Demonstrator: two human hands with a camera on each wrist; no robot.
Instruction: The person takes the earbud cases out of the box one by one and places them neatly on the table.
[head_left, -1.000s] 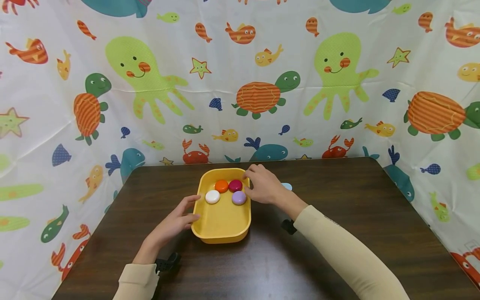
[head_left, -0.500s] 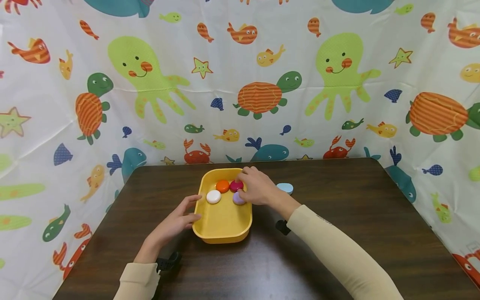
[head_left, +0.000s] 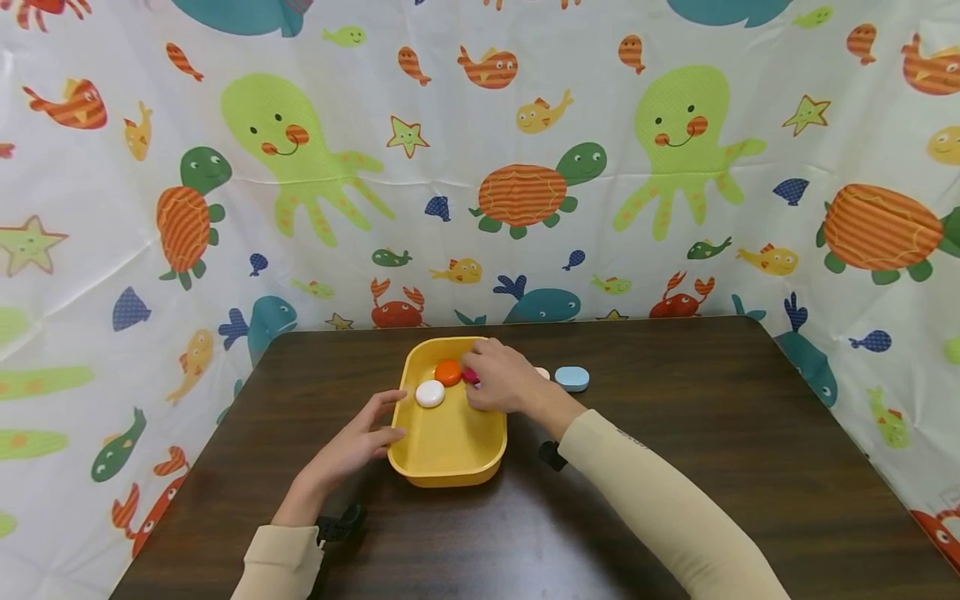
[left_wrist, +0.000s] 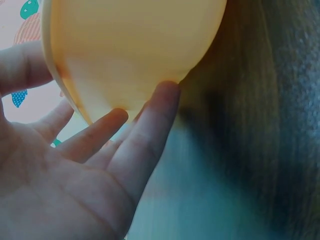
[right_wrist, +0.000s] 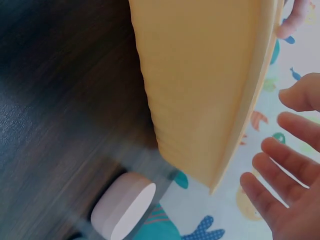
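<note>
My left hand [head_left: 367, 425] rests against the left side of a yellow plastic bin [head_left: 448, 481]. In the left wrist view its fingertips [left_wrist: 167, 90] touch the outer wall, and one digit reaches over the rim. My right hand [head_left: 498, 379] is over the bin's right side, overlapping a magenta disc [head_left: 470, 376]; a purple disc is hidden beneath it. In the right wrist view the fingers [right_wrist: 287, 155] are spread, with nothing between them. An orange disc [head_left: 448, 372] and a glossy white disc [head_left: 431, 393] lie in the bin.
Right of the bin, a light blue oval piece [head_left: 572, 379] and a pale pinkish piece [head_left: 542, 372] lie on the dark wooden table [head_left: 675, 392]. Behind the table hangs a white curtain [head_left: 442, 167] printed with sea animals.
My right hand has moved left from the bin's right rim to over the magenta and purple discs. The light blue and pale pieces have come into view. My left hand stays at the bin.
</note>
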